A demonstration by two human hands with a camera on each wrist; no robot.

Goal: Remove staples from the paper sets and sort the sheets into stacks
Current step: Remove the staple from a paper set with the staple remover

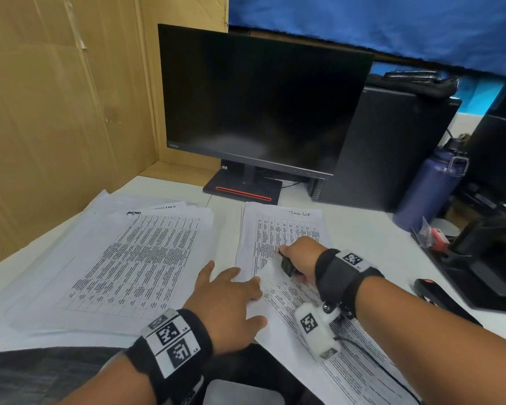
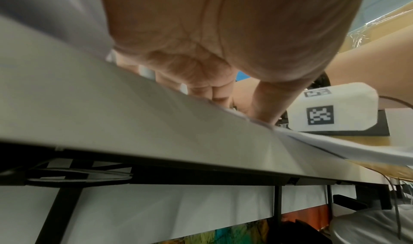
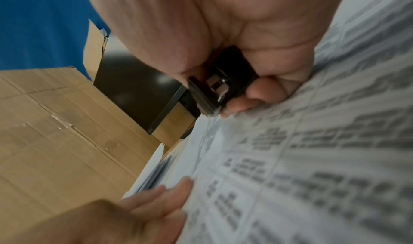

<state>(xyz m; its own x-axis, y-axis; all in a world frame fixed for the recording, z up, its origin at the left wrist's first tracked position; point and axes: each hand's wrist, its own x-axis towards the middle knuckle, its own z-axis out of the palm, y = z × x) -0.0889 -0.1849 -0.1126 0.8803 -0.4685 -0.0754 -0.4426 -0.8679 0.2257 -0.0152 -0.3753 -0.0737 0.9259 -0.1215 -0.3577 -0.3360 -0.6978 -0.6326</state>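
A printed paper set (image 1: 287, 226) lies on the white desk (image 1: 362, 238) in front of the monitor, with a second printed sheet (image 1: 313, 314) overlapping its near end. My right hand (image 1: 297, 257) rests on the set and grips a small black staple remover (image 1: 288, 267); the right wrist view shows its metal jaws (image 3: 218, 88) tipped down at the paper (image 3: 312, 159). My left hand (image 1: 234, 287) lies flat with straight fingers, pressing the set's left edge. A wide stack of printed sheets (image 1: 129, 258) sits to the left.
A dark monitor (image 1: 260, 106) and a computer tower (image 1: 392, 147) stand behind the papers. A blue water bottle (image 1: 430, 188), a black desk organizer (image 1: 485, 258) and a black stapler (image 1: 435, 293) sit on the right. A cardboard wall (image 1: 56, 112) closes the left side.
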